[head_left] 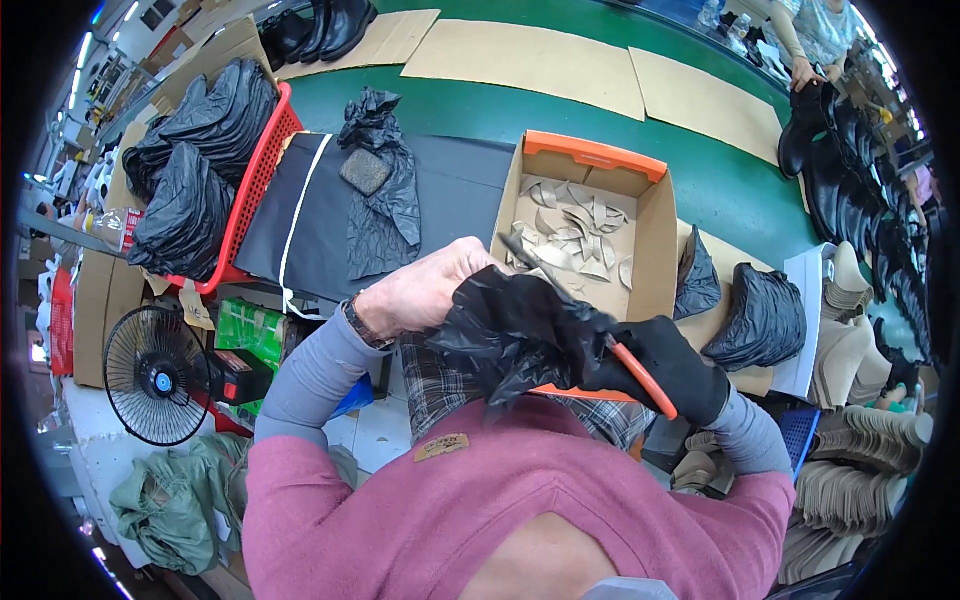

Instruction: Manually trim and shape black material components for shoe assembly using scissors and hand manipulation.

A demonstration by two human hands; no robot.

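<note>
My bare left hand (425,290) grips a crumpled black piece of thin material (515,335) in front of my chest. My right hand (675,370), in a black glove, holds the same black piece from the other side together with orange-handled scissors (640,378). The scissor blades reach up-left into the black piece, toward an open cardboard box (655,225) with an orange rim. Several beige paper offcuts (575,235) lie in the box.
A red basket (262,175) of black bags stands at the left, next to a dark mat with a grey pad (365,170). Black boots (840,160) line the right side. A small fan (155,375) sits lower left. Stuffed black pieces (765,315) lie right of the box.
</note>
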